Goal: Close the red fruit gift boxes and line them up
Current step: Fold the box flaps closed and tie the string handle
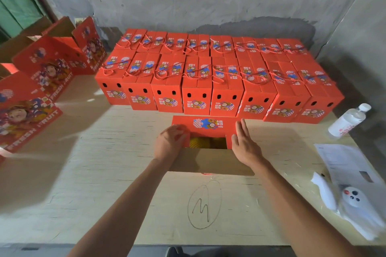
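Head view: open red gift box [205, 129] at mid-worktop [104, 173], just before front row of closed red boxes [208, 81] lined along far edge. Left hand [171, 142] curls fingers over left flap. Right hand [244, 144], fingers straight, presses right flap. Yellow fruit [198, 142] visible inside. Water bottle [348, 121], papers [346, 162] near right edge.

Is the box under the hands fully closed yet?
No. The box under the hands still shows a gap with yellow fruit, and its near brown flap lies open.
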The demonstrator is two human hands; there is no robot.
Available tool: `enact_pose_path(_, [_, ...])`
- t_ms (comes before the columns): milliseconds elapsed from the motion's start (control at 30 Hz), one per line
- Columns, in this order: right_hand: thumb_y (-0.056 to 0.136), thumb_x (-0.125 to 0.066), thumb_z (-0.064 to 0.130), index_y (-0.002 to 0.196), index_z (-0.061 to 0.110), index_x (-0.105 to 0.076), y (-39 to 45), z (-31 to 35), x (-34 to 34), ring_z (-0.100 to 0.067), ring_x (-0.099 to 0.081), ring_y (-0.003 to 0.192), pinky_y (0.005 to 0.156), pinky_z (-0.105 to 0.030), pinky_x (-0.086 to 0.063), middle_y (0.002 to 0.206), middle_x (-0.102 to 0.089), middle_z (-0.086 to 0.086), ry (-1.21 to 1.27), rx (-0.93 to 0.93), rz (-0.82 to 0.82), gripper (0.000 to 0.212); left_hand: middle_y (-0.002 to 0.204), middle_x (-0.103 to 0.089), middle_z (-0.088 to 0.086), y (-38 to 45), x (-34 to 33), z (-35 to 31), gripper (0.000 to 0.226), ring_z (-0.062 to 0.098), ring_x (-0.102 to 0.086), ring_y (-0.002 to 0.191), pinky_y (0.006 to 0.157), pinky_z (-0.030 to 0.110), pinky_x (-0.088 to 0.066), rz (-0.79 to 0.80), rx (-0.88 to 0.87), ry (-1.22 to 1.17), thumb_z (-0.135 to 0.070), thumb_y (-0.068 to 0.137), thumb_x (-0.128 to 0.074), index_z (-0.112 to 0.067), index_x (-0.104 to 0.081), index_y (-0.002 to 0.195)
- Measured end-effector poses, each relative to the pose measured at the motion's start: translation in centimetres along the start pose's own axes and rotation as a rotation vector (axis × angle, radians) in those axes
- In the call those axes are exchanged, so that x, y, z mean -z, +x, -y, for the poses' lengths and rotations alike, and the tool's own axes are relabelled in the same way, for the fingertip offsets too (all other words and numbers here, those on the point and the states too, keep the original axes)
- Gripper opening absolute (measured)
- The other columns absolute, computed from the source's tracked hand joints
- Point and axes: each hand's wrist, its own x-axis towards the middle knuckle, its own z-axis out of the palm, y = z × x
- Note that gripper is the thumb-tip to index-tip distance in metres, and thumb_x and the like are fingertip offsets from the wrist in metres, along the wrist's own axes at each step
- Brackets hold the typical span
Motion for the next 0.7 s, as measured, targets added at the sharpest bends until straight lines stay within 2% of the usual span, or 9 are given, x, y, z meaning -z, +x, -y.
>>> enact_pose_path(167, [0.112,-0.027,0.036,0.165,0.026,-0.012,-0.4,-0.3,-0.4,-0.023,-0.053,0.134,0.078,-0.037,-0.053,0.171,0.007,0.017,0.091,0.034,-0.057,0.056,0.138,-0.066,-0.002,-0.5,-0.3,0.4,0.018,0.018,-0.063,0.122,0.103,0.023,-0.044,-0.002,-0.022,-0.058,-0.025,0.097,-0.070,-0.014,-0.083,0.103])
enact_pose_path(200, [0.112,-0.028,0.034,0.165,0.025,-0.014,-0.5,-0.5,-0.4,-0.019,-0.049,0.137,0.083,-0.040,-0.055,0.171,0.005,0.017,0.132,0.054,-0.073,0.055,0.137,-0.066,0.000,-0.7,-0.3,0.4,0.018,0.020,-0.062,0.125,0.104,0.023,-0.041,-0.013,-0.043,-0.060,-0.022,0.097,-0.069,-0.012,-0.082,0.105])
enact_pose_path(267, [0.112,-0.032,0.029,0.164,0.023,-0.020,-1.0,-1.0,-0.6,-0.005,-0.036,0.143,0.101,-0.042,-0.050,0.171,-0.001,0.017,0.259,0.082,-0.097,0.054,0.138,-0.065,0.006,-1.0,-0.3,0.7,0.018,0.024,-0.059,0.130,0.112,0.028,-0.040,0.007,-0.099,-0.066,-0.014,0.098,-0.068,-0.008,-0.080,0.110])
enact_pose_path(333, [0.112,-0.035,0.028,0.163,0.023,-0.025,-1.4,-1.4,-0.7,0.008,-0.019,0.144,0.113,-0.031,-0.038,0.170,-0.006,0.018,0.364,0.088,-0.109,0.052,0.140,-0.063,0.011,-1.0,0.0,1.3,0.020,0.029,-0.055,0.136,0.117,0.039,-0.041,0.062,-0.163,-0.075,-0.005,0.098,-0.065,-0.003,-0.078,0.113])
enact_pose_path(367, [0.112,-0.037,0.028,0.162,0.023,-0.028,-1.6,-1.5,-0.8,0.010,-0.016,0.143,0.113,-0.025,-0.034,0.170,-0.008,0.018,0.384,0.083,-0.120,0.052,0.141,-0.062,0.012,-0.9,0.1,1.6,0.022,0.031,-0.053,0.137,0.117,0.042,-0.040,0.090,-0.190,-0.074,-0.002,0.099,-0.063,-0.001,-0.077,0.115])
enact_pose_path(467, [0.111,-0.042,0.025,0.160,0.022,-0.035,-1.8,-1.2,-0.9,0.010,-0.020,0.141,0.106,-0.018,-0.033,0.169,-0.017,0.015,0.403,0.066,-0.173,0.050,0.142,-0.061,0.012,-0.8,0.7,2.2,0.026,0.030,-0.050,0.140,0.119,0.040,-0.037,0.125,-0.234,-0.084,0.002,0.099,-0.058,0.002,-0.074,0.120])
enact_pose_path(567, [0.109,-0.050,0.026,0.155,0.022,-0.044,-2.4,-1.2,-1.2,0.006,-0.026,0.143,0.110,-0.021,-0.037,0.167,-0.026,0.013,0.497,0.071,-0.236,0.047,0.136,-0.065,0.010,-1.4,0.9,2.6,0.028,0.023,-0.052,0.138,0.118,0.035,-0.038,0.068,-0.205,-0.193,0.008,0.098,-0.056,0.002,-0.074,0.119])
enact_pose_path(633, [0.105,-0.059,0.026,0.147,0.019,-0.056,-3.0,-1.3,-1.4,-0.001,-0.038,0.142,0.110,-0.026,-0.042,0.162,-0.039,0.008,0.507,0.067,-0.327,0.044,0.135,-0.066,0.006,-2.0,1.0,3.2,0.031,0.017,-0.052,0.138,0.118,0.032,-0.039,0.051,-0.174,-0.244,0.011,0.098,-0.054,0.001,-0.073,0.121])
enact_pose_path(700, [0.099,-0.069,0.024,0.128,0.013,-0.071,-3.6,-1.3,-1.7,-0.009,-0.056,0.131,0.100,-0.030,-0.051,0.151,-0.055,0.001,0.386,0.097,-0.475,0.032,0.137,-0.065,0.000,-2.4,1.5,3.9,0.041,0.012,-0.049,0.141,0.119,0.028,-0.038,0.084,-0.146,-0.263,0.016,0.097,-0.047,-0.002,-0.072,0.125])
